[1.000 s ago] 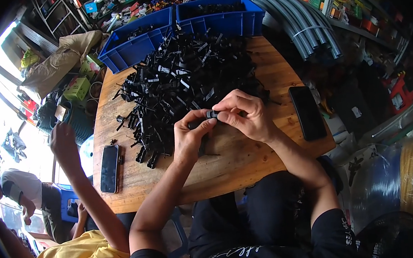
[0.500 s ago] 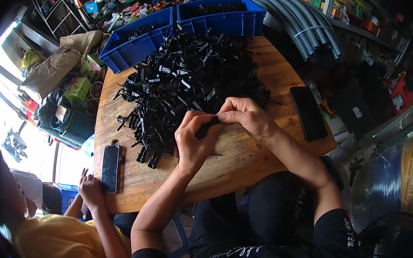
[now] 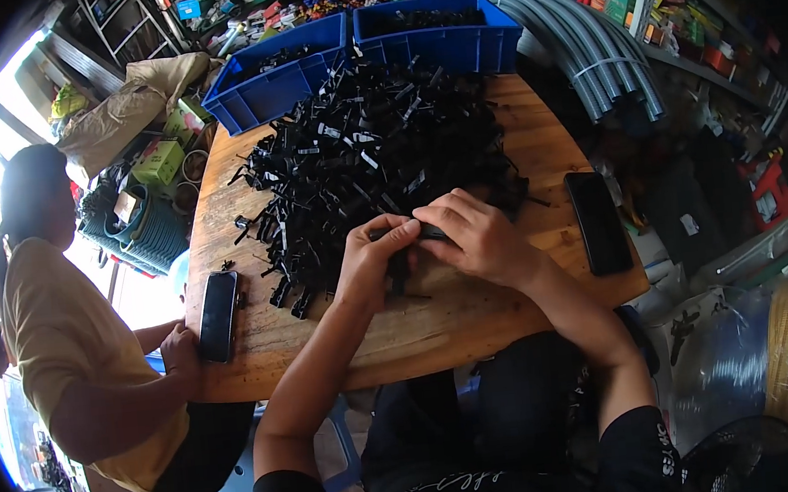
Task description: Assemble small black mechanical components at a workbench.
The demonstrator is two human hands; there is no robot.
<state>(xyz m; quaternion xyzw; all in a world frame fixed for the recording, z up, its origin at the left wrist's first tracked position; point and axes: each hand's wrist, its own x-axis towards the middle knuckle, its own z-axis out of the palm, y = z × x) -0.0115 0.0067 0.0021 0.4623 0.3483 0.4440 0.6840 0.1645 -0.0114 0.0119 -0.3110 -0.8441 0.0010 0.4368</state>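
Observation:
A small black plastic part [image 3: 431,232] sits between my two hands at the near edge of a heap. My left hand [image 3: 372,259] is closed round its left end, thumb lying along the top. My right hand [image 3: 477,236] pinches the right end with bent fingers. Much of the part is covered, so its exact kind does not show. Just beyond my hands spreads the heap of similar black plastic parts [image 3: 375,143], some with pale strips, on the wooden table [image 3: 404,345].
Two blue bins, the left bin [image 3: 288,85] and the right bin [image 3: 437,52], stand behind the heap holding black parts. One phone [image 3: 220,317] lies left, another phone [image 3: 599,223] right. A person in a yellow shirt [image 3: 91,351] is at the left edge. Grey hoses [image 3: 600,65] bend down at far right.
My right fingers have shifted further over the black part, and my left thumb now lies across it. The person at left has risen from a lower, leaning posture. The view has shifted slightly.

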